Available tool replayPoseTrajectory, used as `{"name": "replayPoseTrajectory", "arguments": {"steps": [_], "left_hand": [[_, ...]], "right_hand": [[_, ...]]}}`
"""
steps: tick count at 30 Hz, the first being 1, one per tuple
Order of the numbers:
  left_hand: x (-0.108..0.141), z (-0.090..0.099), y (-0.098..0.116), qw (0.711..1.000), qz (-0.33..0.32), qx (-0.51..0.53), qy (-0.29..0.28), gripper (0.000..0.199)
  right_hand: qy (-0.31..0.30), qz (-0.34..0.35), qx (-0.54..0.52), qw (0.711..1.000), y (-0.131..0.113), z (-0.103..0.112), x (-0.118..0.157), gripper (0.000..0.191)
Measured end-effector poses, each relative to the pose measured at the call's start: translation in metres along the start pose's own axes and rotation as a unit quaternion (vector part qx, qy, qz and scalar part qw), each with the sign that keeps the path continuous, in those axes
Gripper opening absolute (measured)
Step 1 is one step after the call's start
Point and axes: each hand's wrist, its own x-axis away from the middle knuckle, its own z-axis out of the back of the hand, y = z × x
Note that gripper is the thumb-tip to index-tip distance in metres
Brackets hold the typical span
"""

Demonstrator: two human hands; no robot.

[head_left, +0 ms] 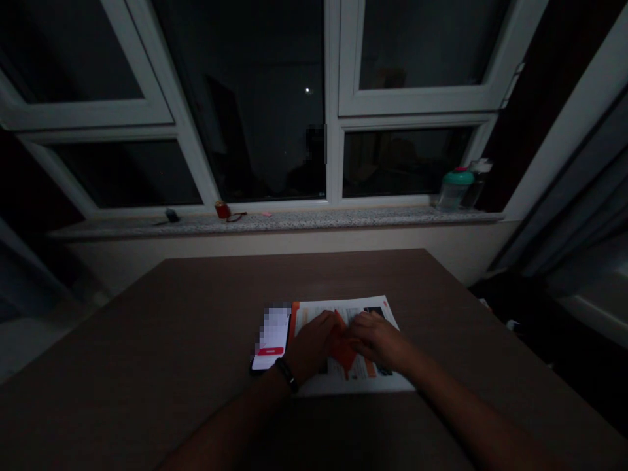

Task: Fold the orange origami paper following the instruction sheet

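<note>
A folded piece of red paper (pixel 344 356) lies over a printed sheet or booklet (pixel 314 386) on the brown table. My left hand (pixel 310 343), with a dark band at the wrist, has its fingers closed on the red paper's left side. From the right, my right hand (pixel 380 337) grips the same paper with bent fingers. Both hands hide part of its upper area. Just left of the booklet, a phone (pixel 272 340) with a lit screen lies beside my left hand.
The brown table (pixel 147 327) extends to a window wall. On the stone sill (pixel 304 220) stand a green-lidded bottle (pixel 455 190), another bottle behind it, a small red object (pixel 222 210) and a small dark item (pixel 171 215). Curtains hang at both sides.
</note>
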Motion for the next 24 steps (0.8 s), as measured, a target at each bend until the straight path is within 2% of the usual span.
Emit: {"name": "replayPoseTrajectory", "arguments": {"steps": [4,7,10,14,17,24], "left_hand": [[0.0,0.0,-0.003,0.999,0.01,-0.034,-0.025,0.022],[0.0,0.003,-0.002,0.997,0.002,-0.061,-0.039,0.023],[0.001,0.003,-0.001,0.998,0.0,-0.058,-0.032,0.02],[0.002,0.002,-0.002,0.998,-0.013,-0.064,-0.013,0.015],[0.002,0.001,-0.004,0.996,-0.025,-0.086,-0.008,0.017],[0.003,0.004,-0.003,0.993,-0.018,-0.119,-0.014,0.026]], "right_hand": [[-0.004,0.012,0.023,1.0,0.001,-0.003,0.0,0.027],[0.006,-0.002,0.019,1.0,0.0,-0.004,0.0,0.024],[0.019,-0.035,0.017,0.999,-0.004,-0.007,-0.002,0.017],[0.027,-0.071,0.018,0.997,-0.007,-0.012,-0.005,0.027],[0.028,-0.076,0.027,0.996,-0.008,-0.014,-0.008,0.02],[0.0,-0.061,0.072,0.996,-0.008,-0.009,-0.007,0.02]]}}
